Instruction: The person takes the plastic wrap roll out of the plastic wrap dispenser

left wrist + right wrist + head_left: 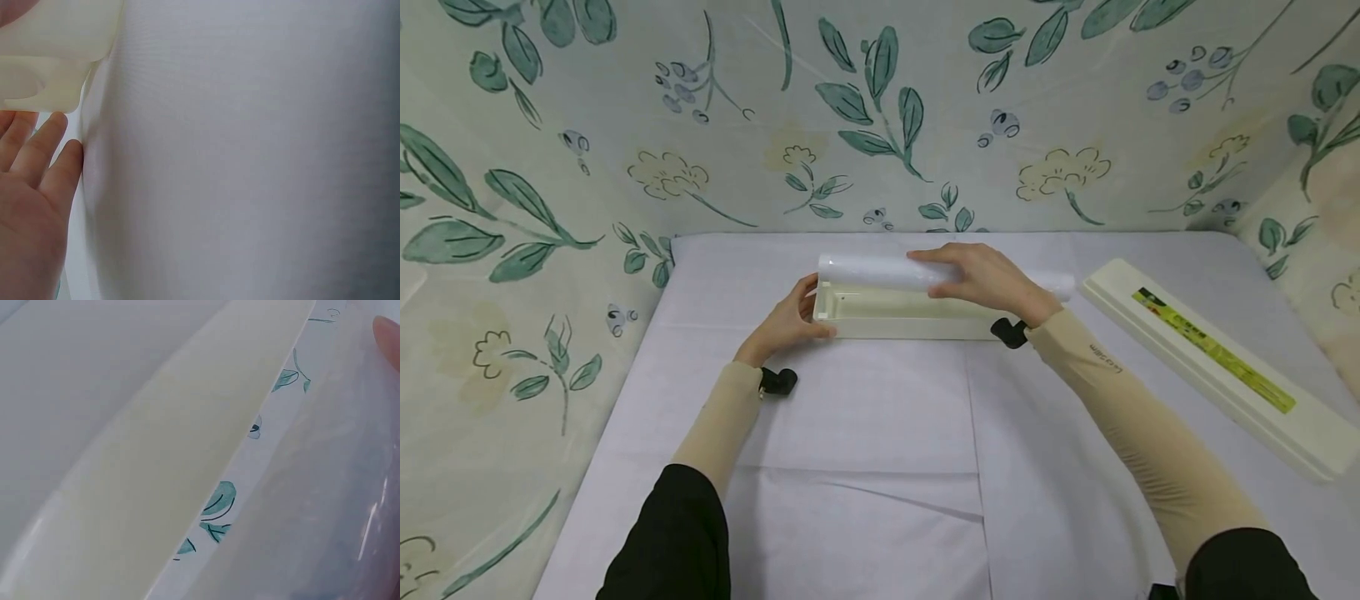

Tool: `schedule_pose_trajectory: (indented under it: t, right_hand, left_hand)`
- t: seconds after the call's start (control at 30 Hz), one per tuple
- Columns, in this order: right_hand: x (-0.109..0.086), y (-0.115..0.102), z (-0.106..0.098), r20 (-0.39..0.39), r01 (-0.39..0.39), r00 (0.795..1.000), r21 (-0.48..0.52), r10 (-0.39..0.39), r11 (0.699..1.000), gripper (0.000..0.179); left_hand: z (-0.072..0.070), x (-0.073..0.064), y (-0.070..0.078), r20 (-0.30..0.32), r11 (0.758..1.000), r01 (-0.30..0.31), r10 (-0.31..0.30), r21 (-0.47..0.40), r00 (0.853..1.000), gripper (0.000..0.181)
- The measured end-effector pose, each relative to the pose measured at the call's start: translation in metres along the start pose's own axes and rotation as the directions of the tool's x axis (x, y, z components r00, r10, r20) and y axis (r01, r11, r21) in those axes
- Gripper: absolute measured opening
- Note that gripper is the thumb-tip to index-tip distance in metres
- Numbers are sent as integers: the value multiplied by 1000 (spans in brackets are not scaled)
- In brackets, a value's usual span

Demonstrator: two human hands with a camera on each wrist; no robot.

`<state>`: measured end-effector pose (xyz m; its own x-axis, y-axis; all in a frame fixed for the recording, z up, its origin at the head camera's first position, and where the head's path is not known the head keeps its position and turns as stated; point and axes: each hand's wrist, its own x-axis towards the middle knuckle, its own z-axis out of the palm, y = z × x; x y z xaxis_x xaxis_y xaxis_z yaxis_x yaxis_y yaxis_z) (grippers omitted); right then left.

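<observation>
A roll of clear plastic wrap (872,272) lies lengthwise along the back of a cream wrap dispenser box (917,330), overlapping its rear edge in the head view. From above, my right hand (988,279) grips the roll, thumb toward me and fingers over the far side. My left hand (786,321) holds the left end of the box, its thumb at the front corner. In the left wrist view, several fingertips of the left hand (31,200) meet the box's end. The right wrist view shows the box wall (156,462) alongside the shiny roll (319,506).
To the right, a long cream lid (1195,367) with a yellow-green label lies at a slant, its far end near the roll's right end. A white cloth (865,517) with creases covers the table. Behind hangs a leaf-patterned curtain (737,125).
</observation>
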<state>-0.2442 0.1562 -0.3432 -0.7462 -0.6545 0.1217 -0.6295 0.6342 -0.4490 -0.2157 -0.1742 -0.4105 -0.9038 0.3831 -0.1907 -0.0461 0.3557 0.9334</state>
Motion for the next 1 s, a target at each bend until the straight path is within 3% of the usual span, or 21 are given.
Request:
schedule_pose_trajectory:
  t: [0.37, 1.0]
  right_hand:
    - [-17, 5, -19, -23, -95, 995, -15, 95, 995, 60]
    - [-51, 29, -19, -28, -160, 987, 20, 160, 987, 58]
  left_hand:
    - [0, 1, 1, -6, 1000, 9, -9, -1, 1000, 103]
    - [0, 1, -2, -2, 1000, 12, -12, -17, 1000, 103]
